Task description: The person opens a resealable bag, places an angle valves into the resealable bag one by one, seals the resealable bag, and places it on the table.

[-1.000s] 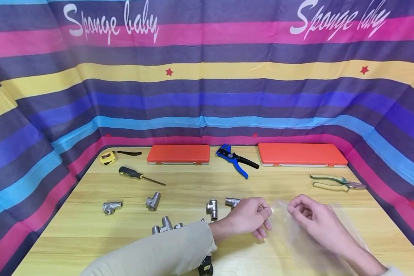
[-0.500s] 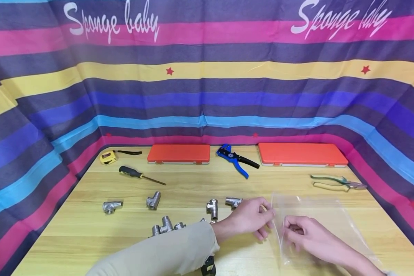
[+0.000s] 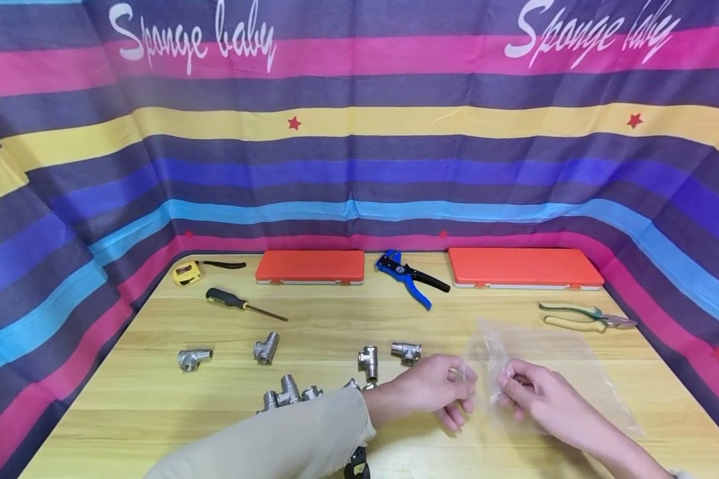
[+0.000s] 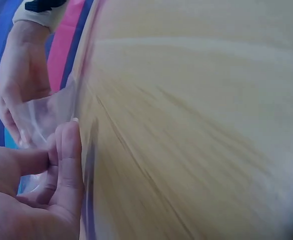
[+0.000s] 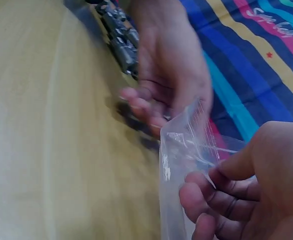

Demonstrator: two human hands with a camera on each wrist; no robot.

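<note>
Between my hands is a clear plastic zip bag (image 3: 575,362), its mouth edge facing left and its body spread to the right. My left hand (image 3: 428,386) pinches one side of the mouth between thumb and fingers. The right hand (image 3: 545,402) pinches the bag a little farther right, thumb against curled fingers. In the right wrist view the ribbed seal of the bag (image 5: 179,155) runs between both hands. The left wrist view has the left hand (image 4: 46,185) close up, with clear film stretching towards the right hand (image 4: 24,80).
Metal tee fittings (image 3: 368,363) lie left of the hands, several partly behind the left sleeve. Farther back are a tape measure (image 3: 188,273), a screwdriver (image 3: 230,299), two orange cases (image 3: 310,267), a blue wire stripper (image 3: 409,276) and pliers (image 3: 587,318). A striped cloth (image 3: 359,153) encloses the table.
The bag's mouth has shifted and crumpled between the fingers. The right hand moved nearer the viewer, then slightly back and right. My left hand has dropped slightly, uncovering a tee fitting.
</note>
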